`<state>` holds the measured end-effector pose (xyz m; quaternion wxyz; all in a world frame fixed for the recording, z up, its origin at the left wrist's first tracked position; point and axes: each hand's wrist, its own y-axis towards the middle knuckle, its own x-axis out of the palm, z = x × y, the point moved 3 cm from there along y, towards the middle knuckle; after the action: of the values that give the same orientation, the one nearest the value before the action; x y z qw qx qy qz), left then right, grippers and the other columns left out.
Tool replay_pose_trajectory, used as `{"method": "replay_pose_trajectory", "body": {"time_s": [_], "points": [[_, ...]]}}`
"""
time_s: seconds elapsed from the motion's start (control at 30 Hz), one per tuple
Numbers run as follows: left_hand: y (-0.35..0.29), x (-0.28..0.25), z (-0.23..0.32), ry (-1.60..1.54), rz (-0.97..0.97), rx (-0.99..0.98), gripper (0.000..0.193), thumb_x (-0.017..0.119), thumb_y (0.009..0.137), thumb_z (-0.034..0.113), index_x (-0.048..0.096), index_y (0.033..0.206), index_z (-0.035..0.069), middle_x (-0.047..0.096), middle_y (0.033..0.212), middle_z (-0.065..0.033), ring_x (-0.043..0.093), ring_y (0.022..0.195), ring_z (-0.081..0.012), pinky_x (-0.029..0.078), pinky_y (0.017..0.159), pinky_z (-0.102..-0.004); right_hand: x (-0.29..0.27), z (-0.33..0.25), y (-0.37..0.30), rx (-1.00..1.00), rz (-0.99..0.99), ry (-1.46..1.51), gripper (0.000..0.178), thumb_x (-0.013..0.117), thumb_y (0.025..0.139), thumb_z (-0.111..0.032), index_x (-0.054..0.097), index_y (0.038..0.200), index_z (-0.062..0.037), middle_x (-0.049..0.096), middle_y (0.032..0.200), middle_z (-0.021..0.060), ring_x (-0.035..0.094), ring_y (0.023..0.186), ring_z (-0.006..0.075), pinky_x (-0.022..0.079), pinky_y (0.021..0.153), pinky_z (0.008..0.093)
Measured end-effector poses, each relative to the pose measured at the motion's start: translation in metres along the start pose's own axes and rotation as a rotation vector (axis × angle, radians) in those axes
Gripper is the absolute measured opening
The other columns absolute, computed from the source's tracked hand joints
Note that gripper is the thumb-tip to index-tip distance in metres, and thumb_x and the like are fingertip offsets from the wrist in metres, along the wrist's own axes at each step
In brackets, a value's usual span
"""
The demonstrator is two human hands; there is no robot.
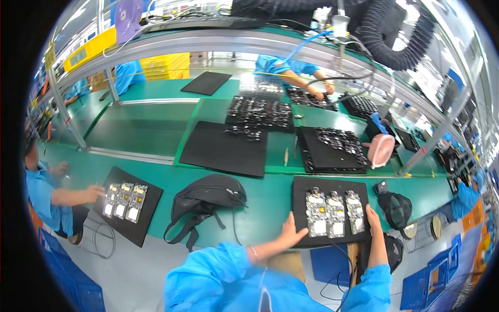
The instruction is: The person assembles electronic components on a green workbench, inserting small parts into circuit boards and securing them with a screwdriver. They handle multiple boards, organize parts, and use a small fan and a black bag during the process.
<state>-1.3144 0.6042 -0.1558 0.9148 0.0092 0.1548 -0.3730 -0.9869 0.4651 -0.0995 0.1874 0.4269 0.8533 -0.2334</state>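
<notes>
A black foam pad (330, 188) lies at the near edge of the green bench in front of me. On it stand three circuit boards in a row: a left board (316, 213), a middle board (335, 213) and a right board (355, 212), the last set slightly apart. My left hand (290, 234) grips the pad's near left edge, with the thumb side showing. At the pad's right edge my right hand (373, 220) has hold too, its fingers partly hidden along the side. Neither hand touches a board.
Left of the pad sits a black waist bag (208, 200) with hanging straps. Farther left, a co-worker's hand (94, 193) reaches to another black pad (138, 229) with boards. Behind are foam trays of small dark parts (260, 113), a pink fan (381, 151) and a metal shelf rail (208, 44).
</notes>
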Motion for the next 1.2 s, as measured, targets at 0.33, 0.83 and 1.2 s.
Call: {"method": "replay_pose_trajectory", "body": {"time_s": [0.33, 0.83, 1.2], "points": [[-0.041, -0.100, 0.008, -0.126, -0.088, 0.067, 0.106, 0.078, 0.061, 0.025, 0.011, 0.138, -0.003, 0.030, 0.136, -0.0249, 0.029, 0.128, -0.0399, 0.026, 0.106, -0.0428, 0.072, 0.015, -0.030, -0.122, 0.076, 0.025, 0.050, 0.050, 0.091, -0.042, 0.055, 0.118, 0.0009, 0.054, 0.122, 0.0129, 0.050, 0.112, 0.0249, 0.036, 0.095, 0.0322], [-0.048, -0.132, -0.011, -0.018, -0.064, 0.014, 0.090, 0.066, 0.079, 0.029, 0.010, 0.140, -0.006, 0.022, 0.143, -0.0248, 0.021, 0.134, -0.0350, 0.020, 0.109, -0.0393, 0.095, -0.013, -0.055, -0.266, 0.116, -0.113, 0.049, 0.050, 0.092, -0.033, 0.046, 0.127, 0.0003, 0.046, 0.129, 0.0185, 0.045, 0.118, 0.0312, 0.035, 0.099, 0.0357], [-0.056, -0.139, -0.005, 0.162, -0.054, 0.042, 0.085, 0.064, 0.082, 0.027, 0.011, 0.142, -0.003, 0.021, 0.144, -0.0193, 0.030, 0.130, -0.0306, 0.039, 0.095, -0.0378, 0.088, -0.022, -0.065, -0.197, 0.164, -0.088, 0.043, 0.060, 0.088, -0.024, 0.052, 0.119, 0.0040, 0.055, 0.115, 0.0134, 0.052, 0.104, 0.0220, 0.040, 0.089, 0.0297]]}}
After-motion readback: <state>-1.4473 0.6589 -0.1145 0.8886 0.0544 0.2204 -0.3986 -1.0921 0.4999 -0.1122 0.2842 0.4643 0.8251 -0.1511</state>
